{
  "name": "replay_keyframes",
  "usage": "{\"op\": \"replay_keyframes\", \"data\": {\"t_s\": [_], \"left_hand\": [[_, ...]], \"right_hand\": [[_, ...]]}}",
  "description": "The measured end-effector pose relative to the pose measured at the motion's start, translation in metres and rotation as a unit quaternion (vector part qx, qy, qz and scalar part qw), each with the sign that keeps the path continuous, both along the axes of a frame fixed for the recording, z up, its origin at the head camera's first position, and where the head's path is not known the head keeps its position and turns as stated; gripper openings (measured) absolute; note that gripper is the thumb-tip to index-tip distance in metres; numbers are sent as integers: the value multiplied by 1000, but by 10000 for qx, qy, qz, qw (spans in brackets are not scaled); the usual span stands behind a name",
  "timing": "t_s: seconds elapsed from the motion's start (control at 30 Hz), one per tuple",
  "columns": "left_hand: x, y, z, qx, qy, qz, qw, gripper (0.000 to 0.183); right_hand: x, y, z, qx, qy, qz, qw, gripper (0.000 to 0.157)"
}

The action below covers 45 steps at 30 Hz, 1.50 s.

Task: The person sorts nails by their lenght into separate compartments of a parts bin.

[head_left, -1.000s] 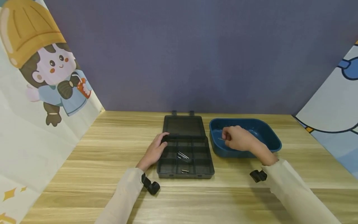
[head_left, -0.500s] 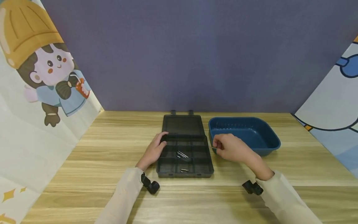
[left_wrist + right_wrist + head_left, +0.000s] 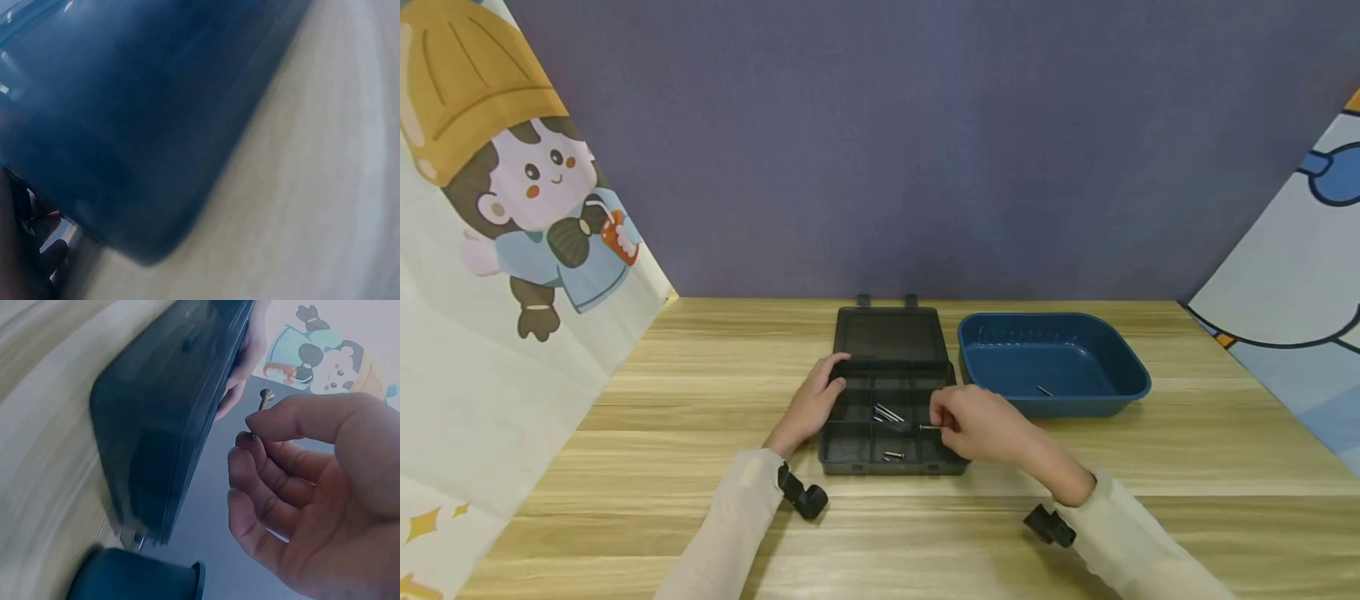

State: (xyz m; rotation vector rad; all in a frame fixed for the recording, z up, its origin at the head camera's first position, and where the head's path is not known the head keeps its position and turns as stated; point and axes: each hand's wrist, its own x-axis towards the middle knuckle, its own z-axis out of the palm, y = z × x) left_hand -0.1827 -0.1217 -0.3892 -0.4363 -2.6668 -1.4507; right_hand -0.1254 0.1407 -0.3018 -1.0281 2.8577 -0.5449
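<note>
My right hand [image 3: 983, 423] pinches a screw [image 3: 265, 397] between thumb and index finger. Its threaded shank and head stick out past the fingertips, over the right side of a dark compartment box [image 3: 936, 454] whose lid [image 3: 891, 333] is folded back. Several slim metal nails or screws [image 3: 889, 414] lie in the box's middle compartment. A short screw [image 3: 893, 455] is in the front middle one. My left hand [image 3: 808, 408] rests on the box's left edge, fingers extended toward the lid hinge. In the left wrist view, only dark fingers [image 3: 50, 231] show at the lower left.
A blue plastic bin [image 3: 1060, 407] stands on the wooden table [image 3: 715, 350], just right of the box. One small screw [image 3: 1045, 390] lies in the bin. A grey-blue wall [image 3: 880, 150] rises behind, and printed panels flank both sides.
My right hand has carried the screw left and toward me, from over the blue bin to over the compartment box. My left hand stays on the box.
</note>
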Motion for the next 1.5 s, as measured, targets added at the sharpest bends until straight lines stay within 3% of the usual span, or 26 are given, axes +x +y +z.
{"op": "replay_keyframes", "data": {"t_s": [0.7,0.97,1.23,1.5], "left_hand": [[2,0,0,54,-65,78,9999,44],[1,1,0,38,-9,50,10000,44],[0,0,-1,16,92,26,10000,44],[0,0,-1,35,100,20,9999,44]], "right_hand": [[9,-41,-11,228,-245,348,9988,12],[8,-41,-12,207,-26,371,9991,11],[6,-31,2,212,161,288,9992,8],[-1,-4,24,154,92,-26,9998,9]]}}
